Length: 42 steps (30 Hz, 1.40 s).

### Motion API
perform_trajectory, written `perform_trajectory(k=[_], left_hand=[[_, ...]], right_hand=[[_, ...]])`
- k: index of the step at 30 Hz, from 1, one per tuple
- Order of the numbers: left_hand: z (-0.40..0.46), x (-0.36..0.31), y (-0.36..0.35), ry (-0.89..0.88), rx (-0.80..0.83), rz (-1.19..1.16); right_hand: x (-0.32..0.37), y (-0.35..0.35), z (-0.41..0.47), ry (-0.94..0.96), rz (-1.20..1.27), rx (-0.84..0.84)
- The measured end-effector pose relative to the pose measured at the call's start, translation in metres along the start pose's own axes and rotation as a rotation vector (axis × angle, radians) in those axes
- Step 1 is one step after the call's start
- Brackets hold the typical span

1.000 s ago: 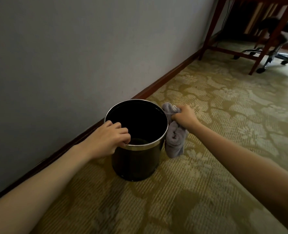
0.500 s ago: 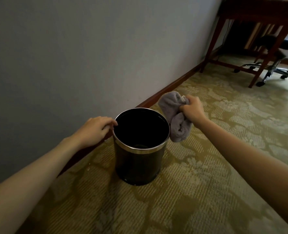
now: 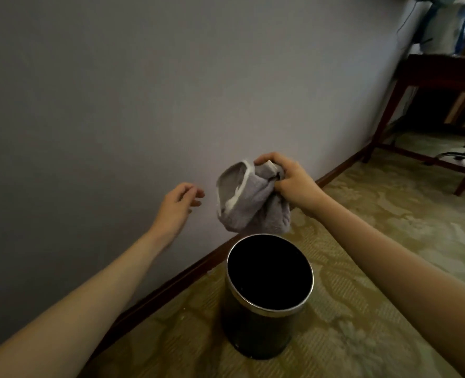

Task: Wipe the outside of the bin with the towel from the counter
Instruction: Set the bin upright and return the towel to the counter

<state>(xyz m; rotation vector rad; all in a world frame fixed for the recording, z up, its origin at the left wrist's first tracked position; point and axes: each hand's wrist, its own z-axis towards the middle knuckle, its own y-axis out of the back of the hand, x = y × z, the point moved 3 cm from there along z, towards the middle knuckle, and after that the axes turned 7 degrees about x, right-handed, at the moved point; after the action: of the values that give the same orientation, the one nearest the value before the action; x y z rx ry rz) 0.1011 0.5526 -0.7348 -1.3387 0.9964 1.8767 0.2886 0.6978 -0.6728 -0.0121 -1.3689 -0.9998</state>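
**Holding the towel up above the bin, both hands off the rim**

Head view. Gripping a bunched grey towel [image 3: 250, 199], the right hand [image 3: 291, 181] is raised in front of the wall [image 3: 116, 91], fingers clenched around a wad of cloth at the towel's upper right. Towel hangs crumpled from that fist, a pale hem band curving down its left side. Its lowest fold sits just above the far rim of the bin in the picture, not touching it as far as can be told.

Left hand [image 3: 175, 205] is raised to the left of the towel, released and holding nothing, fingers loosely curled and spread, tips pointing toward the cloth but apart from it. Touches neither bin nor wall.

Bin [image 3: 255, 326]: dark round can, upright on the patterned carpet [image 3: 375, 309], bright metal band at the rim, inside black and contents not readable. Stands low in the frame, between the two forearms, near the dark wooden skirting board [image 3: 171, 287] but apart from it.

Room: open carpet to the right and front of the bin. Wall close on the left. Dark wooden desk [image 3: 430, 75] far right, well apart; a chair base [image 3: 460, 155] is partly seen beneath it.
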Motion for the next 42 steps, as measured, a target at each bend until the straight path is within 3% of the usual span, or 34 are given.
perform_trajectory(k=[4,8,14,16,19,24,28,36,42], left_hand=[[0.0,-0.059,0.039,-0.011,0.059,0.026],[0.008,-0.164,0.08,0.017,0.222,0.236],[0.034,-0.38,0.13,0.249,0.665,0.067],[0.035,-0.451,0.149,0.293,0.691,-0.006],[0.03,-0.54,0.167,0.293,0.591,-0.029],[0.012,-0.645,0.19,0.278,0.419,0.245],[-0.008,-0.696,0.225,0.267,0.328,0.482],[-0.078,-0.756,0.322,0.125,0.066,0.715],[-0.138,-0.778,0.406,0.023,-0.165,0.935]], right_hand=[[0.07,0.003,0.023,0.068,0.014,0.205],[0.166,0.034,0.053,0.146,-0.025,0.289],[0.349,0.115,0.096,0.276,0.005,0.374],[0.408,0.145,0.107,0.312,0.009,0.357],[0.487,0.18,0.115,0.359,0.072,0.306],[0.583,0.209,0.12,0.441,0.108,0.326],[0.637,0.21,0.123,0.474,-0.028,0.431],[0.742,0.171,0.103,0.42,0.017,0.757],[0.813,0.096,0.09,0.519,0.013,0.49]])
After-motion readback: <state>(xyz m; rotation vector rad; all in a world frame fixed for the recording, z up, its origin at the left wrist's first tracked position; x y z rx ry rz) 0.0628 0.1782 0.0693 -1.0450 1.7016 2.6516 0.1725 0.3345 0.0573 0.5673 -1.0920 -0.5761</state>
